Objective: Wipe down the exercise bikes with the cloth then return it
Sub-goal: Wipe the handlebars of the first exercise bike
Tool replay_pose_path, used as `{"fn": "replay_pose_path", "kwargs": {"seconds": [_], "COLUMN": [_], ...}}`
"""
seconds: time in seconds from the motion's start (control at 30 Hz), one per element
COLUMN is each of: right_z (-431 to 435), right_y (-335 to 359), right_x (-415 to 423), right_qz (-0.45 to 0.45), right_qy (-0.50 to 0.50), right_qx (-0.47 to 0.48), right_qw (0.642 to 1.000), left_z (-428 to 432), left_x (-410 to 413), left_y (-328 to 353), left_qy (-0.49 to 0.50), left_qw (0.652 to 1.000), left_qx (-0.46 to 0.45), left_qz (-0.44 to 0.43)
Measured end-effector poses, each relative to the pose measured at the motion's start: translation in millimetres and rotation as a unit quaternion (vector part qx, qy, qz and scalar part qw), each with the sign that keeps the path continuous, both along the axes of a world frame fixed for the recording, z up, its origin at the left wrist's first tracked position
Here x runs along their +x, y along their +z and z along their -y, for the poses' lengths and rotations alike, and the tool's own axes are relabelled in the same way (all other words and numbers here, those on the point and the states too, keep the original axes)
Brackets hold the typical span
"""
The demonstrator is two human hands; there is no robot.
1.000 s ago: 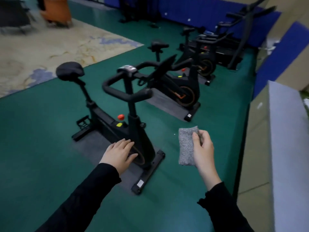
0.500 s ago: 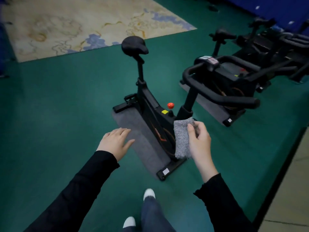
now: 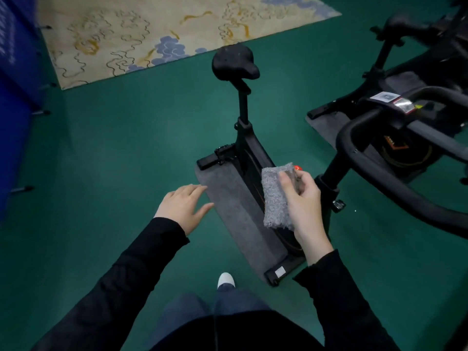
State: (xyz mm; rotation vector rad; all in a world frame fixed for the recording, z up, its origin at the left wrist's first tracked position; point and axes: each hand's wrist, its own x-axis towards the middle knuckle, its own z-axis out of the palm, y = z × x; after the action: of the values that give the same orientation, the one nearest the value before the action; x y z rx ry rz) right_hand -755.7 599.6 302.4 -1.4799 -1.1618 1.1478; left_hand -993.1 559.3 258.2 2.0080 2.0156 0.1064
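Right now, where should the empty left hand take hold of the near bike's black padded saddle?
Likely from above on the left: the black padded saddle sits exposed atop its upright post, and the open left hand hovers on that side. Lay the grip over the rounded top, fingers under the left edge; the right hand holds the grey fluffy cloth.

A beige rug (image 3: 141, 29) with blue and gold swirls lies on the green floor (image 3: 114, 138), beside blue panels (image 3: 12, 97).
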Motion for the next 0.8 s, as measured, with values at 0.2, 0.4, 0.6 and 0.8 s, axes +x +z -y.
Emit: {"fn": "replay_pose_path", "kwargs": {"seconds": [0.2, 0.4, 0.6, 0.8], "right_z": [-34.3, -70.3, -86.5, -78.4], "right_y": [-12.4, -23.9, -19.7, -2.5], "right_x": [-14.8, -30.7, -76.0, -116.5], "right_qz": [0.008, 0.091, 0.165, 0.2], "right_qy": [-0.028, -0.153, -0.318, -0.434], "right_qx": [-0.035, -0.033, -0.003, 0.003], "right_qw": [0.999, 0.984, 0.934, 0.879], "left_z": [-45.0, -123.0, -222.3, -294.1], "left_x": [-40.4, -97.8, -143.7, -127.9], "left_y": [-8.6, -18.1, -12.6, 8.7], "left_qy": [0.003, -0.029, -0.169, -0.291], "left_qw": [0.999, 0.999, 0.985, 0.954], "left_qx": [-0.027, -0.022, -0.02, 0.008], "left_qz": [0.019, 0.038, 0.038, 0.074]}}
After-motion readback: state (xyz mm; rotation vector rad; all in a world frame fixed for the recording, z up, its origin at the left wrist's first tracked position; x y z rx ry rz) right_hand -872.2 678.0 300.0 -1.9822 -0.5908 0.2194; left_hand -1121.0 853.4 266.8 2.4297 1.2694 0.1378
